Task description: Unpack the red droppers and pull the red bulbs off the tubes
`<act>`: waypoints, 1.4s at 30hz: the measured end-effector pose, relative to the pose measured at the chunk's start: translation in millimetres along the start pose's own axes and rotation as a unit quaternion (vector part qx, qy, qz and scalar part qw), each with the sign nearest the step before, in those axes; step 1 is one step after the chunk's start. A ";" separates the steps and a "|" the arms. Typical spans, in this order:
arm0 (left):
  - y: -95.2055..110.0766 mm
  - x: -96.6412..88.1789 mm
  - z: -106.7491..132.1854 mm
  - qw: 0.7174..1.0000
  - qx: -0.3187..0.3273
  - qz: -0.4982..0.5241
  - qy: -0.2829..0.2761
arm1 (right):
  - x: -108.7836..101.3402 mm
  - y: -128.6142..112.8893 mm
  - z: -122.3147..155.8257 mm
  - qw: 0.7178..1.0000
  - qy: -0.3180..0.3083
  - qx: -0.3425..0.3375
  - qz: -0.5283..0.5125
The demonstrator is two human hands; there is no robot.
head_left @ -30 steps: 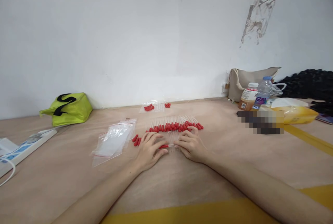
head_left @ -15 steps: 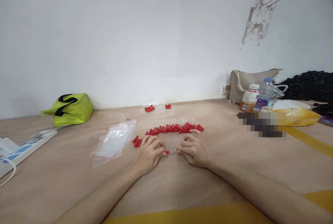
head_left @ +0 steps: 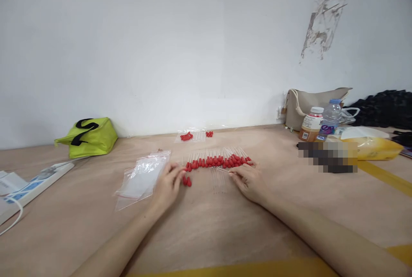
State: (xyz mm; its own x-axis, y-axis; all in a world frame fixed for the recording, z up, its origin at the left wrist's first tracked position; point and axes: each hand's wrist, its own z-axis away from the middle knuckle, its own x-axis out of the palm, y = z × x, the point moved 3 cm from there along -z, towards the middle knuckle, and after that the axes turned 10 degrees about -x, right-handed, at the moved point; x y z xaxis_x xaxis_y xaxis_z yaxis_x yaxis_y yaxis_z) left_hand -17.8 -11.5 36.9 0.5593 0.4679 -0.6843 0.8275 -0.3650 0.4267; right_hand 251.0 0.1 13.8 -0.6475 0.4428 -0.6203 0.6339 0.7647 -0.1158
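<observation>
Your right hand point(head_left: 250, 180) is pinching a thin clear tube point(head_left: 224, 170) near loose tubes point(head_left: 219, 183) lying just left of this grip, so a low sweep could be scattering them, while whether your left hand point(head_left: 168, 182) is holding anything, I cannot tell.

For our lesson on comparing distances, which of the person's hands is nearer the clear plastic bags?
Left. The left hand is just beside the clear plastic bags, at their right-hand edge; the right hand is farther off, beyond the clear tubes.
</observation>
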 end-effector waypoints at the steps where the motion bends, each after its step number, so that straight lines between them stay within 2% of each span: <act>1: -11.3 -7.9 -7.0 0.999 -0.046 -0.001 0.028 | 1.2 0.5 -1.4 1.000 -0.002 0.017 -0.002; 4: -46.7 -29.7 -22.6 0.986 -0.160 -0.003 0.050 | 3.6 3.3 -7.6 0.999 0.001 0.047 -0.002; 6: -64.1 -37.5 -25.9 0.977 -0.214 0.018 0.008 | 4.7 5.5 -14.2 0.999 0.000 0.050 0.000; 8: -71.5 -39.3 -24.5 0.970 -0.238 0.036 -0.026 | 6.2 6.1 -21.7 0.999 -0.001 0.039 -0.001; 12: -65.5 -29.5 -18.3 0.976 -0.214 0.018 -0.040 | 13.1 1.2 -30.1 1.000 0.019 -0.011 0.001; 16: -58.1 -14.9 -13.8 0.980 -0.183 -0.003 -0.072 | 24.0 -3.9 -24.8 0.996 0.058 -0.060 0.043; 21: -53.6 -9.9 -10.7 0.979 -0.170 -0.018 -0.113 | 31.0 -8.3 -20.0 0.987 0.048 -0.104 0.110; 24: -50.9 -14.4 -11.4 0.982 -0.163 -0.039 -0.083 | 30.7 -12.2 -21.9 0.987 0.016 -0.103 0.121; 28: -50.2 -20.3 -13.1 0.983 -0.166 -0.067 -0.038 | 29.0 -16.1 -23.6 0.994 -0.030 -0.065 0.082; 36: -53.6 -20.5 -13.4 0.986 -0.140 -0.087 -0.003 | 29.6 -20.3 -22.1 0.995 -0.085 -0.050 0.028; 39: -51.8 -21.8 -12.5 0.987 -0.134 -0.088 0.021 | 27.7 -23.2 -23.1 0.995 -0.086 -0.044 0.011; 42: -42.3 -20.4 -13.5 0.988 -0.118 -0.093 0.025 | 20.8 -19.3 -27.1 0.998 -0.058 -0.003 0.010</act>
State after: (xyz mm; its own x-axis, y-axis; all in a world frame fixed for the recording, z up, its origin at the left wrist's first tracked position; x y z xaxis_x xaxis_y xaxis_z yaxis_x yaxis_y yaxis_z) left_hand -63.5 5.3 40.7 0.3930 0.5510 -0.7362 0.9018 -0.0745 0.4257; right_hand 213.8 7.2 24.1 -0.5818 0.4008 -0.7078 0.6428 0.7597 -0.0982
